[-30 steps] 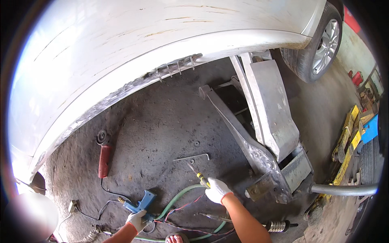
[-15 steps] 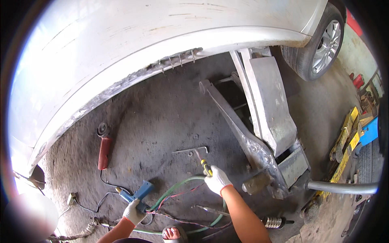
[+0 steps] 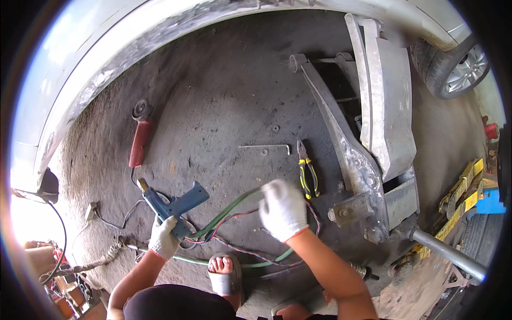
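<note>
My left hand (image 3: 164, 237), in a white glove, is closed around the lower end of a blue pistol-shaped welding gun (image 3: 169, 210) with a brass tip. A green cable (image 3: 226, 209) and thin red wires (image 3: 226, 218) run from the gun across the floor. Blurred by motion, my gloved right hand (image 3: 282, 210) is over the cable loop; its fingers are smeared, so what it holds, if anything, does not show. Beyond it, pliers (image 3: 308, 173) with yellow and black handles lie on the floor, apart from the hand. An L-shaped rod (image 3: 266, 146) lies left of them.
A red angle grinder (image 3: 140, 141) rests on the floor at left. The white car's sill (image 3: 160, 40) curves overhead. A heavy metal jack-like frame (image 3: 354, 154) stands at right, with a grey pipe (image 3: 448, 253) behind yellow bars (image 3: 458, 197). Small washers (image 3: 264, 152) dot the floor.
The pliers have left my right hand and lie on the floor; the hand has drawn back toward the cable. My left hand has raised the welding gun somewhat. The view has tilted down.
</note>
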`<action>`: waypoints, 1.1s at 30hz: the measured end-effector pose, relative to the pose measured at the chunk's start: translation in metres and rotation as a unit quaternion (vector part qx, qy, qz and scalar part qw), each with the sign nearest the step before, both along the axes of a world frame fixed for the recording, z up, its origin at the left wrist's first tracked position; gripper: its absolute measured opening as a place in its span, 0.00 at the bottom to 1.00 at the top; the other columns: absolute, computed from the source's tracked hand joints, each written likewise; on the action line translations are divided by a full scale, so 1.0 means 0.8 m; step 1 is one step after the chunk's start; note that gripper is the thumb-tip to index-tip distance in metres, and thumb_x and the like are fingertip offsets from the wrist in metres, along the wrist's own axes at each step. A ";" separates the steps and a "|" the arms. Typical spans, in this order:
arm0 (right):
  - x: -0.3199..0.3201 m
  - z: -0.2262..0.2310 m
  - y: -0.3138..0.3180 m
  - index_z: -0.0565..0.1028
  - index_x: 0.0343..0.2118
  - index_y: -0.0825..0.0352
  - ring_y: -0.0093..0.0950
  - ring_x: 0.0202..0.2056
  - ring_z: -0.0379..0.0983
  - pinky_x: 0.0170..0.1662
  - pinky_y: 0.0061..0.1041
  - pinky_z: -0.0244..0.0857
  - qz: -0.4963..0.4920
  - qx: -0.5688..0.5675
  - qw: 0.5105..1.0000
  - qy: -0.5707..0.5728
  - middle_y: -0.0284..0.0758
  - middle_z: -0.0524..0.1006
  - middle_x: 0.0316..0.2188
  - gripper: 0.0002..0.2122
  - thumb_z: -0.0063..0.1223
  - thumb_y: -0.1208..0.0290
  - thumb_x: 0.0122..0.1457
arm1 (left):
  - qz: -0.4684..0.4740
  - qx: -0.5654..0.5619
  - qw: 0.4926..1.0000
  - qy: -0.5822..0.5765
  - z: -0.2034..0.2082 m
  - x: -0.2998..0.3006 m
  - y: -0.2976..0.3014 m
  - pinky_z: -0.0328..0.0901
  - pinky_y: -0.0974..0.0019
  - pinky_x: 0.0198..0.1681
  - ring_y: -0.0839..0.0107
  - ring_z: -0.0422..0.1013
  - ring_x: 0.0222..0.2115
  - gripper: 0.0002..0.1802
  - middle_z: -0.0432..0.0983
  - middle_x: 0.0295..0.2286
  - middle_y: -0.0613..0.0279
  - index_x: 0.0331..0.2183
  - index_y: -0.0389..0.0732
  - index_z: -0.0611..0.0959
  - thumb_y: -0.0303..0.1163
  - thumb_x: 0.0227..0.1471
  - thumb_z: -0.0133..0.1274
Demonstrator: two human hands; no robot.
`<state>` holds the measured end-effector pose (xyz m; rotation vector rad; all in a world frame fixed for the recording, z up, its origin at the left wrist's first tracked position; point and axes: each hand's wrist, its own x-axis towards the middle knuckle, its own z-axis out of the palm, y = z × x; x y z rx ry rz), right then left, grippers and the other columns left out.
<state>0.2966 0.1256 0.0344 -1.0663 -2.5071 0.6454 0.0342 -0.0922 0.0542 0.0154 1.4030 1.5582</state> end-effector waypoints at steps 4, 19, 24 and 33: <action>-0.006 0.003 -0.046 0.74 0.39 0.65 0.45 0.37 0.74 0.41 0.44 0.70 0.176 -0.115 0.977 -0.040 0.43 0.74 0.36 0.14 0.57 0.65 0.52 | -0.025 -0.042 0.996 0.073 0.037 0.016 0.009 0.71 0.66 0.33 0.73 0.71 0.27 0.20 0.72 0.30 0.66 0.48 0.39 0.72 0.22 0.51 0.51; 0.278 -0.012 -0.040 0.77 0.40 0.68 0.46 0.43 0.77 0.46 0.43 0.71 0.156 -0.278 0.833 -0.453 0.50 0.79 0.40 0.21 0.56 0.54 0.52 | 0.074 -0.191 0.963 -0.175 0.003 -0.006 -0.057 0.73 0.57 0.41 0.63 0.75 0.33 0.08 0.76 0.33 0.58 0.38 0.38 0.75 0.28 0.55 0.52; 0.362 -0.081 -0.136 0.72 0.38 0.65 0.44 0.37 0.78 0.42 0.44 0.70 0.059 -0.218 0.921 -0.316 0.44 0.79 0.31 0.17 0.54 0.55 0.57 | 0.029 -0.209 0.966 -0.148 -0.037 -0.039 -0.048 0.74 0.61 0.35 0.62 0.76 0.35 0.14 0.78 0.38 0.56 0.44 0.40 0.76 0.35 0.58 0.48; 0.341 -0.077 -0.114 0.73 0.34 0.65 0.47 0.32 0.79 0.35 0.47 0.70 0.037 -0.263 0.887 -0.377 0.48 0.80 0.28 0.21 0.43 0.49 0.65 | -0.039 -0.309 0.950 -0.007 0.012 -0.020 -0.019 0.67 0.66 0.19 0.68 0.71 0.18 0.15 0.76 0.23 0.62 0.33 0.45 0.78 0.47 0.61 0.50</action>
